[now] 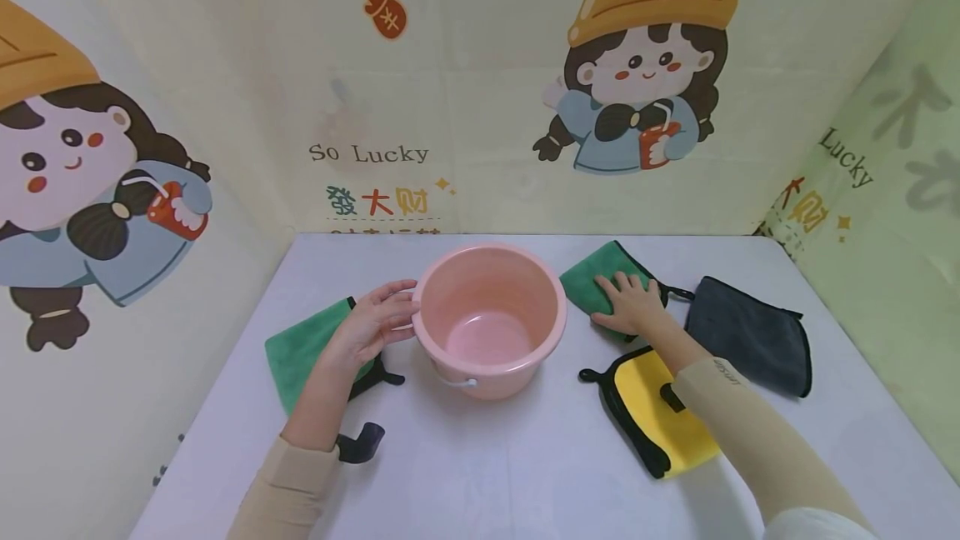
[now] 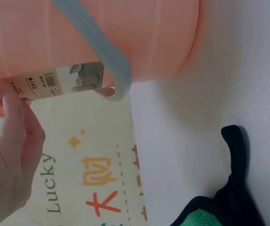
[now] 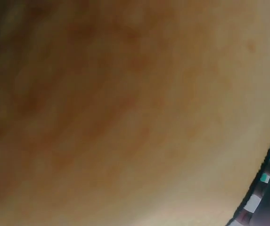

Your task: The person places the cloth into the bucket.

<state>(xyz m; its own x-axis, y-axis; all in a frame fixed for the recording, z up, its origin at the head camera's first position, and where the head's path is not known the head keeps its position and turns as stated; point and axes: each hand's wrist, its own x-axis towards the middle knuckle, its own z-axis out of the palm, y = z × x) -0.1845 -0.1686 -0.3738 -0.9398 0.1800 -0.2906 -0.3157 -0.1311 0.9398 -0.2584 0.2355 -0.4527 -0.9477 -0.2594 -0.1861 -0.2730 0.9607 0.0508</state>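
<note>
- the pink bucket (image 1: 491,311) stands upright on the desk (image 1: 465,473), in the middle of the scene between the two hands, its pale handle (image 1: 456,382) hanging down on the near side
- the left hand (image 1: 371,327) touches the bucket's left rim with its fingers reaching out, only slightly bent and not clamped; the left wrist view shows a fingertip by the label (image 2: 54,82)
- the right hand (image 1: 633,307) rests on the far right green cloth (image 1: 603,261) with its fingers apart; whether any cloth is pinched under the palm i cannot tell, as the right wrist view is mostly blur
- just near of that hand lies the yellow cloth (image 1: 652,407), partly under the sleeve, and right of it the dark grey cloth (image 1: 746,336); another green cloth (image 1: 307,348) lies left, under the left forearm
- with so light a touch, a push at the rim could slide or tip the bucket to the right
- the far right green cloth's loop lies against the dark grey cloth, so a tug could drag both
- the right sleeve, low over the yellow cloth, could shift it if the arm pulls back
- a loose lift by spread fingers could let the cloth slip
</note>
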